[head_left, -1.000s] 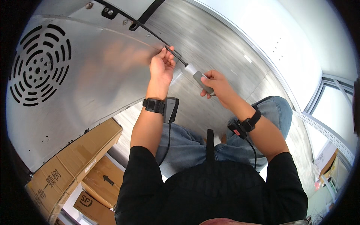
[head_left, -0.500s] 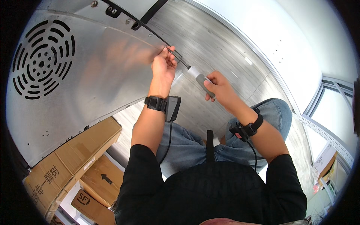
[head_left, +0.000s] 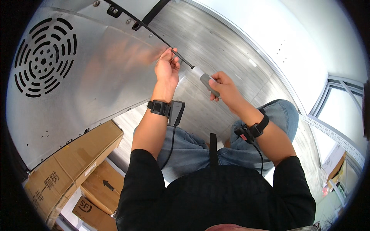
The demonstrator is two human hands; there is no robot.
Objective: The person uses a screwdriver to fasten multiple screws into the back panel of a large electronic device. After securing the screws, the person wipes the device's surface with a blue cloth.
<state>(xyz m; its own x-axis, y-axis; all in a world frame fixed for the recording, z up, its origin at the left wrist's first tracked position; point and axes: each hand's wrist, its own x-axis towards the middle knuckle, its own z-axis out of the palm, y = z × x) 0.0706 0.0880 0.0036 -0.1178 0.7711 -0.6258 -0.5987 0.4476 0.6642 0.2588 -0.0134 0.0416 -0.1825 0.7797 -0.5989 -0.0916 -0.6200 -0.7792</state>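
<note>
My right hand (head_left: 225, 90) is wrapped round the grey handle of a screwdriver (head_left: 209, 84), whose pale collar and thin dark shaft point up and to the left. Along the edge of a large silver metal panel (head_left: 96, 84), the shaft runs to the fingertips of my left hand (head_left: 168, 66). The thumb and forefinger of that hand pinch together at the panel's edge, beside the shaft. Whatever lies between them is hidden, as is the screwdriver's tip. Both wrists wear black straps with small dark devices and cables.
The panel has round slotted vents (head_left: 44, 57) at its left and small screws (head_left: 150, 35) along its upper edge. Cardboard boxes (head_left: 73, 158) stand below it at the left. Grey wood-look floor (head_left: 216, 42) lies beyond my hands, bordered by a white wall (head_left: 285, 46).
The whole view has shifted slightly. Both hands keep nearly the same pose, with the screwdriver still in my right hand and my left fingers still at the panel's edge.
</note>
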